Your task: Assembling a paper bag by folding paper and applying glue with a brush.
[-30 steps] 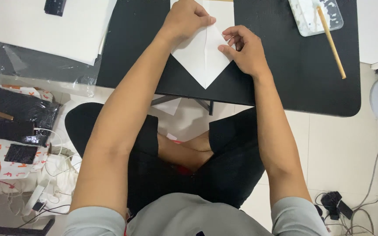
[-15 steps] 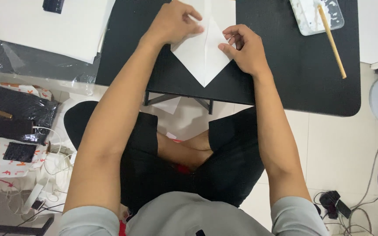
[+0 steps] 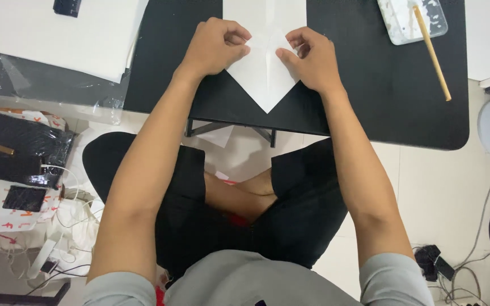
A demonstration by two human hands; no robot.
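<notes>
Pressing down on a white folded paper lying flat on the black counter, pointed tip aiming toward the near edge; left hand curled, fingertips pinning the paper's left flap, right hand likewise curled, fingertips pinching the right flap, both touching the sheet either side of the centre crease. Lying well apart to the right: 1 wooden stick leaning across a small white tray.
</notes>
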